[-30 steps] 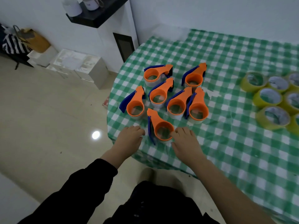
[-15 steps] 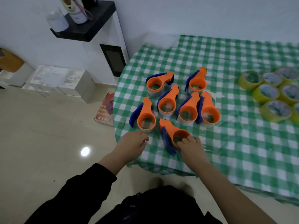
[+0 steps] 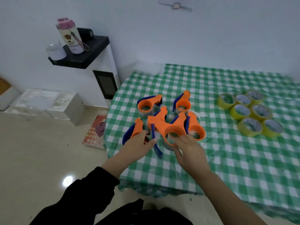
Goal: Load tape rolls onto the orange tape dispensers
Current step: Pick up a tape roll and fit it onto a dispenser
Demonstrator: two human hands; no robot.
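Up front, right hand (image 3: 189, 149) fingers clamped on orange dispenser (image 3: 168, 129), left hand (image 3: 139, 143) fingers curled, grip unclear.

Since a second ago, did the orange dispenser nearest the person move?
Yes. The nearest dispenser lay flat near the table edge; now the right hand lifts it up over the other dispensers.

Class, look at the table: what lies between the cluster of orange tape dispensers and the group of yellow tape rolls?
In the head view, only bare green-and-white checked tablecloth separates the orange plastic tape dispensers from the yellow tape rolls.
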